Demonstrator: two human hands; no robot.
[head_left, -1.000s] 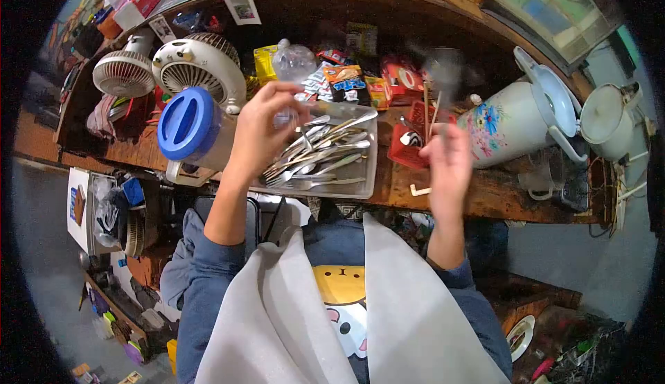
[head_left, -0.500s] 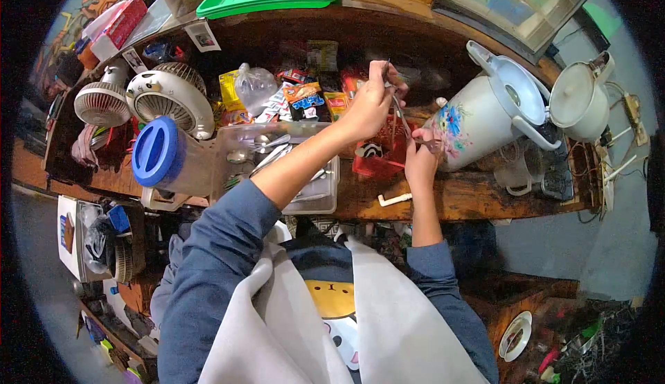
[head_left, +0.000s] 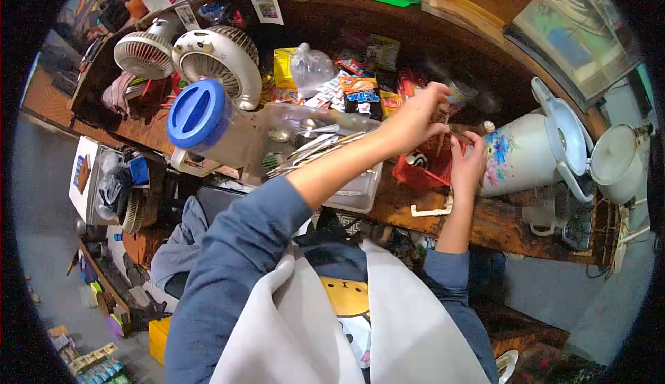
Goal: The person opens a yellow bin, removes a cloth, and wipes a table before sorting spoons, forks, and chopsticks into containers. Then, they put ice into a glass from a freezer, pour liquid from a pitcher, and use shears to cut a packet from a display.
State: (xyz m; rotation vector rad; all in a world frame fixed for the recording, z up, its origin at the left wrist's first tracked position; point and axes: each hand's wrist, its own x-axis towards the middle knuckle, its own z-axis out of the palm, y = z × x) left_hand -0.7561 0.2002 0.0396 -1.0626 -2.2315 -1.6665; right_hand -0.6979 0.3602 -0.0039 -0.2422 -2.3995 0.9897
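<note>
My left hand (head_left: pixel 417 122) hangs over a red plastic basket (head_left: pixel 424 173), its fingers curled and the thumb pressed in. Close to its fingertips my right hand (head_left: pixel 468 164) has thumb and fingers bent together at the basket's right side. What the two hands pinch is too small and blurred to name. A black-and-white striped item (head_left: pixel 416 159) lies in the basket. Beneath my left forearm, a clear plastic tray (head_left: pixel 360 200) holds spoons, forks and a bundle of thin handles (head_left: pixel 318 152).
A blue-lidded container (head_left: pixel 201 117) and a white fan (head_left: pixel 220 65) stand left. Snack packets (head_left: pixel 360 93) lie behind the tray. A flowered white jug (head_left: pixel 523 152) rests at my right, beside a glass mug (head_left: pixel 544 214). A white pipe piece (head_left: pixel 431 211) lies near the table edge.
The view has swung so things sit further right and lower. Metal cutlery seen between my hands before is no longer distinct there. My hands have come closer together, and more handles show in the tray.
</note>
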